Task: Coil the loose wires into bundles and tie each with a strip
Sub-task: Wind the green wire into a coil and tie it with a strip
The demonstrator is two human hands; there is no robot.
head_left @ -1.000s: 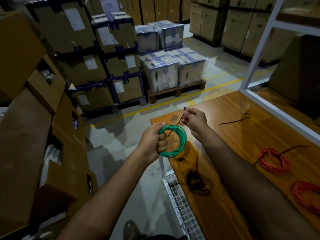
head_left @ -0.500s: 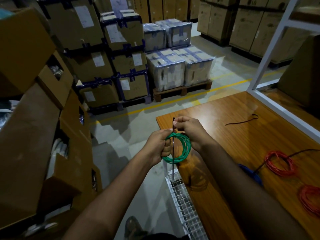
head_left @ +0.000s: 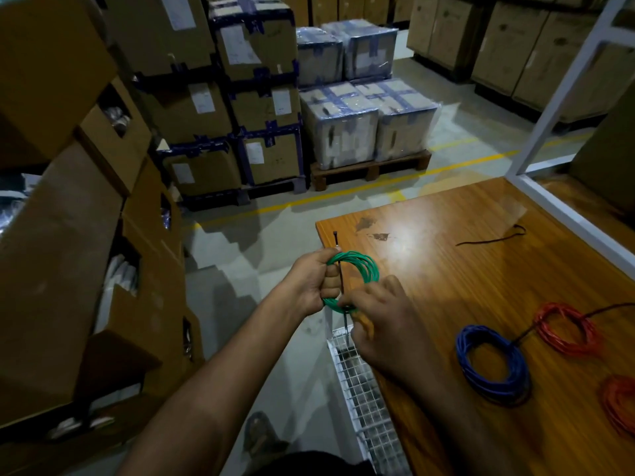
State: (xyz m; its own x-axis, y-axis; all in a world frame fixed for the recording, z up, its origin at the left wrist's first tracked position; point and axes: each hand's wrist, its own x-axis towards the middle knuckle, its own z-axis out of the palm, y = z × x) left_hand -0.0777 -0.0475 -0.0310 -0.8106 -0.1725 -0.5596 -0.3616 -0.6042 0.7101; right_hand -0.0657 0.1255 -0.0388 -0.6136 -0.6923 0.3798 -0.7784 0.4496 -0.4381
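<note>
You hold a green wire coil [head_left: 357, 269] and a black strip [head_left: 340, 266] at the near left corner of the wooden table [head_left: 481, 276].

At the far left stand stacked cardboard boxes [head_left: 62, 235]. Your left hand [head_left: 311, 281] is clenched round the left side of the coil, keeping it upright above the table edge. The strip runs vertically across the coil, its top end poking above your fist. Your right hand [head_left: 381, 324] pinches the strip's lower part just under the coil. Further right on the table lie a blue wire coil [head_left: 491, 365], a red wire coil [head_left: 567, 328] touching nothing but its dark strip, and an orange-red coil [head_left: 618, 403] at the edge of view. A loose black strip [head_left: 491, 239] lies farther back.
</note>
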